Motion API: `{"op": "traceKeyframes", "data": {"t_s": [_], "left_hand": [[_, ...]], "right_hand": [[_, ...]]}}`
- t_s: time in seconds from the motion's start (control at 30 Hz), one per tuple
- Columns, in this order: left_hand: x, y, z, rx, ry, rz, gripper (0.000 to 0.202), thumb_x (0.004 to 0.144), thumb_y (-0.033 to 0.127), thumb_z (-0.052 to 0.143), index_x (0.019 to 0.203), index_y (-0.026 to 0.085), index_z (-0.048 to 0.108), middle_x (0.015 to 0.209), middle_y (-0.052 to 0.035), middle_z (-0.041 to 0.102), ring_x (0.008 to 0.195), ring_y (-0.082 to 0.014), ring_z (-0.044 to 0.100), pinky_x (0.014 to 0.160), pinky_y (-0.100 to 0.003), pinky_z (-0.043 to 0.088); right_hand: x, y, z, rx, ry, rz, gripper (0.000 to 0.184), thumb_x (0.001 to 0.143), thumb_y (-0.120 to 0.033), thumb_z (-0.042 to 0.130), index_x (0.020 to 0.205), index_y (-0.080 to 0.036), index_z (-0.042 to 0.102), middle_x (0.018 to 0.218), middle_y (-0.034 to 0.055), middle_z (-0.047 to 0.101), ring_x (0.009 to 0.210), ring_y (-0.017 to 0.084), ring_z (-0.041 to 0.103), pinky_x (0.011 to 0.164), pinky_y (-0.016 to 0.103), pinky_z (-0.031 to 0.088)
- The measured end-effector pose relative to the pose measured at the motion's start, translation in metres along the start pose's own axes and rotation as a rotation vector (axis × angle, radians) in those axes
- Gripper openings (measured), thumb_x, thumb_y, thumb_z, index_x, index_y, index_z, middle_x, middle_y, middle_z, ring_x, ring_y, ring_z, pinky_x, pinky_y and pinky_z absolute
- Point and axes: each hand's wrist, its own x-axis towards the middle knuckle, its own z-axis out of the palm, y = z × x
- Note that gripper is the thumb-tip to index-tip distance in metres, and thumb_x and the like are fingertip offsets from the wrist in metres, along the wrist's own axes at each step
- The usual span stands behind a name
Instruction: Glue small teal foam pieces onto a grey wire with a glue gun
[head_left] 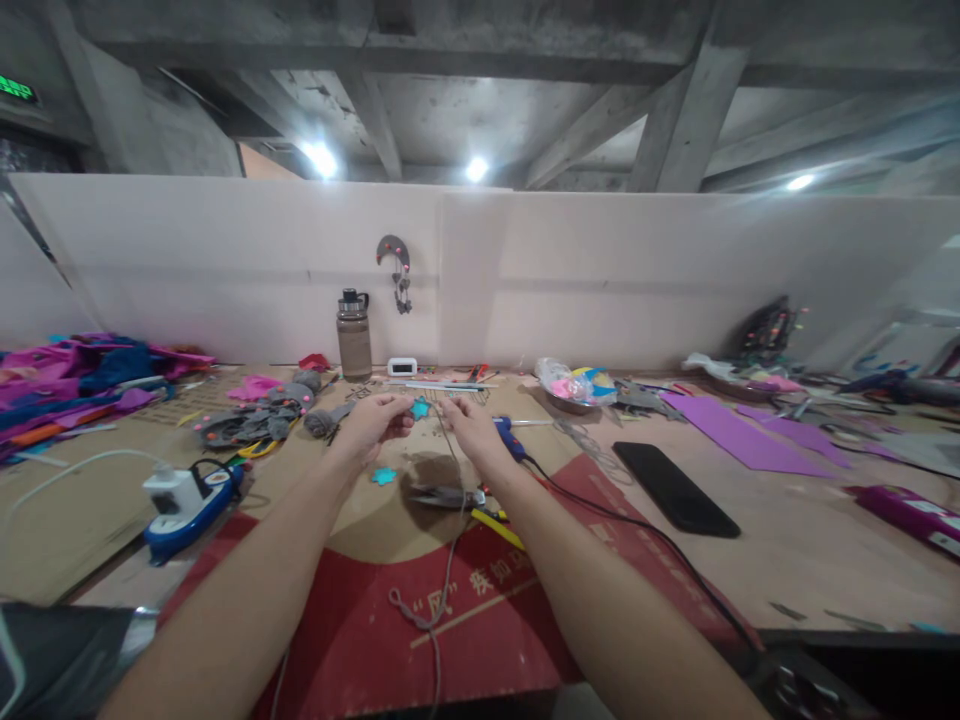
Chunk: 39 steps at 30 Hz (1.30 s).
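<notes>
My left hand, its fingers pinched, holds a small turquoise felt flower by its left edge, above the work surface. My right hand is closed just right of the flower, pinching a thin grey cord that hangs down and trails over the red cardboard toward me. Whether cord and flower touch I cannot tell. Below my hands lies a second turquoise flower. Near it rest pliers with a yellow handle. Partly behind my right wrist is a blue glue gun.
A black phone and purple felt sheets lie to the right. On the left are a blue power strip, grey felt pieces and piled cloth. A bottle and a bowl stand toward the white partition.
</notes>
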Motion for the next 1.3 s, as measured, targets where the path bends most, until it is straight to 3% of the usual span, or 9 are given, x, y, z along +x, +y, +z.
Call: {"op": "traceKeyframes", "data": {"t_s": [0.33,0.6,0.8,1.03,1.1,1.23,1.3], "left_hand": [[-0.005,0.000,0.004,0.069,-0.074,0.060,0.026,0.065,0.035,0.069,0.071,0.011,0.061,0.059,-0.0008,0.055,0.052,-0.0070,0.050,0.049,-0.019,0.043],[-0.008,0.000,0.009,0.131,-0.098,0.076,0.026,0.065,0.036,0.068,0.070,0.012,0.062,0.059,-0.0009,0.056,0.053,-0.0083,0.051,0.051,-0.021,0.043],[-0.008,0.000,0.010,0.212,-0.128,0.107,0.024,0.065,0.036,0.067,0.068,0.012,0.062,0.059,-0.0021,0.057,0.053,-0.0084,0.051,0.051,-0.020,0.043],[-0.005,-0.002,0.007,0.090,-0.095,0.026,0.023,0.064,0.033,0.068,0.067,0.012,0.060,0.054,-0.0003,0.055,0.047,-0.0069,0.048,0.046,-0.019,0.041],[-0.003,-0.004,0.005,0.062,-0.071,0.009,0.023,0.063,0.033,0.069,0.068,0.012,0.060,0.055,0.0000,0.055,0.047,-0.0067,0.049,0.046,-0.019,0.042],[0.002,-0.007,0.000,0.037,-0.005,-0.023,0.024,0.062,0.033,0.069,0.067,0.013,0.058,0.055,0.0004,0.055,0.047,-0.0068,0.049,0.046,-0.019,0.043],[0.004,-0.008,-0.002,0.034,0.022,-0.023,0.024,0.061,0.033,0.070,0.067,0.013,0.058,0.056,0.0009,0.055,0.047,-0.0065,0.049,0.046,-0.019,0.042]], "right_hand": [[-0.004,0.000,0.005,0.022,-0.021,-0.058,0.027,0.072,-0.040,0.053,0.082,-0.016,0.060,0.079,0.0017,0.061,0.072,0.013,0.052,0.070,0.026,0.040],[-0.006,-0.001,0.006,0.007,0.009,-0.037,0.020,0.068,-0.034,0.052,0.073,-0.016,0.057,0.069,-0.0004,0.057,0.065,0.012,0.048,0.063,0.025,0.038],[-0.006,-0.004,0.004,0.010,0.013,0.026,0.012,0.063,-0.027,0.050,0.066,-0.016,0.054,0.062,-0.0037,0.051,0.060,0.010,0.042,0.059,0.023,0.033],[-0.010,-0.018,0.001,0.319,-0.172,0.272,0.024,0.059,-0.034,0.058,0.078,-0.019,0.053,0.067,-0.0040,0.052,0.060,0.009,0.045,0.058,0.022,0.034],[-0.007,-0.018,-0.003,0.347,-0.127,0.257,0.028,0.059,-0.034,0.057,0.084,-0.020,0.052,0.070,-0.0043,0.052,0.060,0.008,0.045,0.059,0.022,0.035],[0.001,-0.014,-0.013,0.206,0.129,0.052,0.017,0.061,-0.024,0.047,0.077,-0.020,0.051,0.064,-0.0055,0.046,0.055,0.008,0.039,0.053,0.021,0.031],[0.001,-0.014,-0.018,0.107,0.147,0.012,0.014,0.063,-0.021,0.042,0.073,-0.020,0.051,0.058,-0.0057,0.043,0.052,0.008,0.038,0.051,0.022,0.029]]}}
